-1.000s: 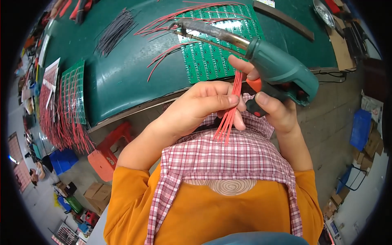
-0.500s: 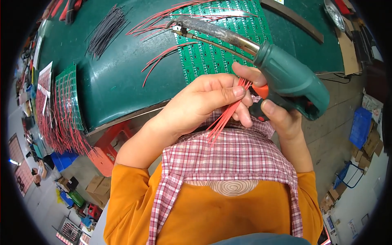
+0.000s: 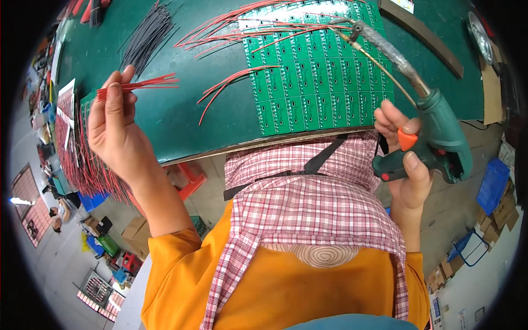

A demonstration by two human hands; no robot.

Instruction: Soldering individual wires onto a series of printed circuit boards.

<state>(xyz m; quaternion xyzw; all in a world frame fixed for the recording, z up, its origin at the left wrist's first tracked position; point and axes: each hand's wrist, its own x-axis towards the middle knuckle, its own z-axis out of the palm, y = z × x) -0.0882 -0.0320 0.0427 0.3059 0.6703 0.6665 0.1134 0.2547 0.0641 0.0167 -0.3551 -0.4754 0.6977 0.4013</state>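
My left hand is raised over the left part of the table, its thumb and fingers pinching a small bundle of red wires. My right hand grips the handle of a green soldering gun with an orange trigger. The gun's long metal barrel and thin solder feed tube point up and left, the tip lying above a green circuit board panel. Red wires fan leftward from the panel's far rows. A few more red wires stick out from its left edge, lower down.
Black wires lie in a pile on the green table. Boards with hanging red wires stand at the left edge. A dark bar and a metal reel are at the far right. Below the table is a red stool.
My left hand has moved from beside the right hand out to the far left, carrying the red wires. The soldering gun has shifted right and slightly down in my right hand.
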